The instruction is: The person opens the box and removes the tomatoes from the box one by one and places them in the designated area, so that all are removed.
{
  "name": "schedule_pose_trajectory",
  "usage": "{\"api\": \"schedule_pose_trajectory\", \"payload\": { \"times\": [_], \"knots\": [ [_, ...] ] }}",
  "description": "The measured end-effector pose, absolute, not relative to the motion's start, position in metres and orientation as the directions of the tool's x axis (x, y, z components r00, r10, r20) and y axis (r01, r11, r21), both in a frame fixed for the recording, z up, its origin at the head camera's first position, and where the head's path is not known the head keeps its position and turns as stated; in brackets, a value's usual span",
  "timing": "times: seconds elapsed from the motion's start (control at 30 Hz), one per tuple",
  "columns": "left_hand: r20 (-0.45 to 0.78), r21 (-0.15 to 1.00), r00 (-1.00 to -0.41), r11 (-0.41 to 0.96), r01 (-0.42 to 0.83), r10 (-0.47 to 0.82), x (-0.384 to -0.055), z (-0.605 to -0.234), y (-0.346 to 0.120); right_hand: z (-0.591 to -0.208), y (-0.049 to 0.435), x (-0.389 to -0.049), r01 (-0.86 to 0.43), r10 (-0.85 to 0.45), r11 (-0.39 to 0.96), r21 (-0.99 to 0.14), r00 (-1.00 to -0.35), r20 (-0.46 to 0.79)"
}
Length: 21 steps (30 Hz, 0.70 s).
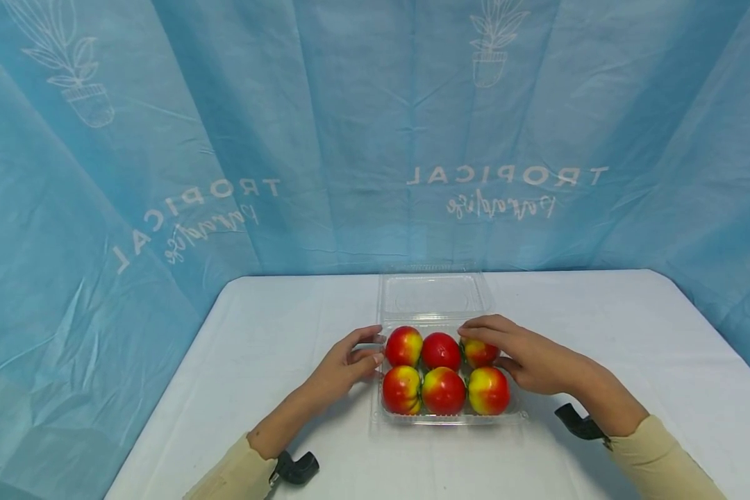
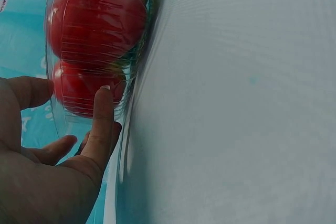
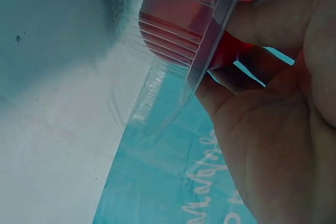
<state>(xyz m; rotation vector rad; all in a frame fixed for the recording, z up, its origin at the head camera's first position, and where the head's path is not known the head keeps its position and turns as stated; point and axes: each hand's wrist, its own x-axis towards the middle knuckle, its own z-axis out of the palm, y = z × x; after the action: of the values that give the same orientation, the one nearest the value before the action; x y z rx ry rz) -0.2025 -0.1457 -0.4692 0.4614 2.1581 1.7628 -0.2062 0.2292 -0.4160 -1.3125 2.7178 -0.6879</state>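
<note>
A clear plastic clamshell box stands on the table with several red-and-yellow apples in two rows. My left hand is at the box's left side. In the left wrist view, its thumb reaches the rim while a fairly straight finger lies against the ribbed wall. My right hand holds the back right apple, with fingers over its top and the thumb at its near right side. The front right apple sits just below that hand. In the right wrist view, an apple shows through the ribbed wall.
The box's clear lid lies folded open toward the back edge of the white-covered table. A blue printed curtain hangs behind and at both sides. A black wrist mount sticks out at the left sleeve, another at the right.
</note>
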Motion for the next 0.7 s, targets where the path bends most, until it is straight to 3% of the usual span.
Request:
{"api": "schedule_pose_trajectory", "payload": {
  "times": [0.3,0.7],
  "knots": [
    [-0.037,0.981,-0.895,0.186,0.051,0.444,-0.2036,-0.4698,-0.1465,-0.4165,0.2324,-0.2071,-0.751,-0.76,0.521,-0.406,-0.624,0.181],
    [-0.032,0.982,-0.897,0.179,0.053,0.44,-0.2016,-0.4688,-0.1463,-0.4156,0.2342,-0.2075,-0.717,-0.726,0.54,-0.441,-0.662,0.188]
  ]
}}
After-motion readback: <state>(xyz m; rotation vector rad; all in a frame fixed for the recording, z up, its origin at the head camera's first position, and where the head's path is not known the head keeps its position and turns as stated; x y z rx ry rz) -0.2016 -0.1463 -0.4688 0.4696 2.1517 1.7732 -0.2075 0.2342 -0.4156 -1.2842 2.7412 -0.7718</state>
